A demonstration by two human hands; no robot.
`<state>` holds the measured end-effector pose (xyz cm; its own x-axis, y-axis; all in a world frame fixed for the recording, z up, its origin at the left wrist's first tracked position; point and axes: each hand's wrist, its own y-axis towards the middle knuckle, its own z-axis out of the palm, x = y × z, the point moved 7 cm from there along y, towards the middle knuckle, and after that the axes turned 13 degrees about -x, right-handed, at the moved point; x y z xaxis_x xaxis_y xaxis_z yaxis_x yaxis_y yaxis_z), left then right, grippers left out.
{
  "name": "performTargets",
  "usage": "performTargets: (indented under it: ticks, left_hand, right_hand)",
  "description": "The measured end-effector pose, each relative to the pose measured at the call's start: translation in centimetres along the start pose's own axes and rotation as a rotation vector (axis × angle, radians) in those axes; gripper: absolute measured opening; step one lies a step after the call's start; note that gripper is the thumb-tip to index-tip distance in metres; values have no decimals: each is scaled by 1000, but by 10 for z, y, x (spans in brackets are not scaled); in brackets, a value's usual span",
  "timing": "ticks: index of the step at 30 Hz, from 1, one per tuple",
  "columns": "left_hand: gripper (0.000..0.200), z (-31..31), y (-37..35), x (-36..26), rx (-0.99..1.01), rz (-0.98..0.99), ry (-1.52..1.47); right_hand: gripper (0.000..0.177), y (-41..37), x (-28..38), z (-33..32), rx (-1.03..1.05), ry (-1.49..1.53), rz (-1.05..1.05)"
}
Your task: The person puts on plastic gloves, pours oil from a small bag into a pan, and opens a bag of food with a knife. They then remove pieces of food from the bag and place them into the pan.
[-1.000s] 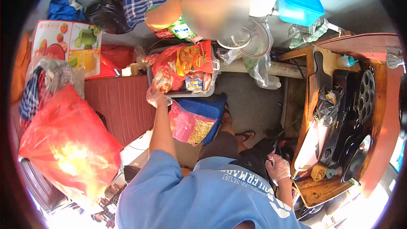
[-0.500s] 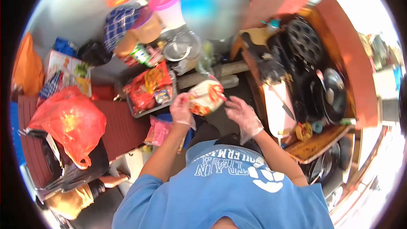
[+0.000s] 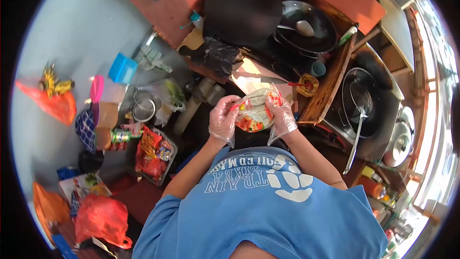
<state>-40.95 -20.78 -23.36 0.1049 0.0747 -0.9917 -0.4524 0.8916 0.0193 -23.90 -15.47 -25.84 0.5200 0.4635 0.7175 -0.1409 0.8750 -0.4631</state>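
Both of my hands wear clear plastic gloves and hold a printed plastic food pouch (image 3: pixel 256 108) in front of my chest. White or clear film with red, orange and yellow printing makes up the pouch; its contents I cannot make out. My left hand (image 3: pixel 224 119) is closed on its left edge, fingers bent at the upper side. On the right edge, my right hand (image 3: pixel 281 117) grips it near the upper corner. Just beyond the pouch lies a pale board (image 3: pixel 249 74) in the wooden-edged counter.
A wok with a ladle (image 3: pixel 306 29) and a round dark griddle (image 3: pixel 243 7) stand ahead. Another wok (image 3: pixel 362 100) with a long-handled strainer is at right. At left are a tray of packets (image 3: pixel 155 156), a metal strainer (image 3: pixel 143 108) and a red plastic bag (image 3: pixel 101 218).
My view has turned right toward the counter with the woks. The pouch has come along, and my right hand, apart from it before, now grips its right side.
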Motion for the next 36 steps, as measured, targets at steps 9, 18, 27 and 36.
performTargets:
  ticks: [9,18,27,36]
  left_hand:
    - [37,14,99,74,422,-51,932]
    - [102,-69,297,167,105,-437,896]
    - [30,-106,357,237,12,-422,529]
    - [20,-158,417,192,-65,-36,693]
  right_hand:
    - [35,24,-18,-100,-421,143,88]
    - [38,19,-62,-125,-738,235,23]
    - [43,48,-114,-103,-850,487,45]
    - [40,66,-117,-78,-891,574,26]
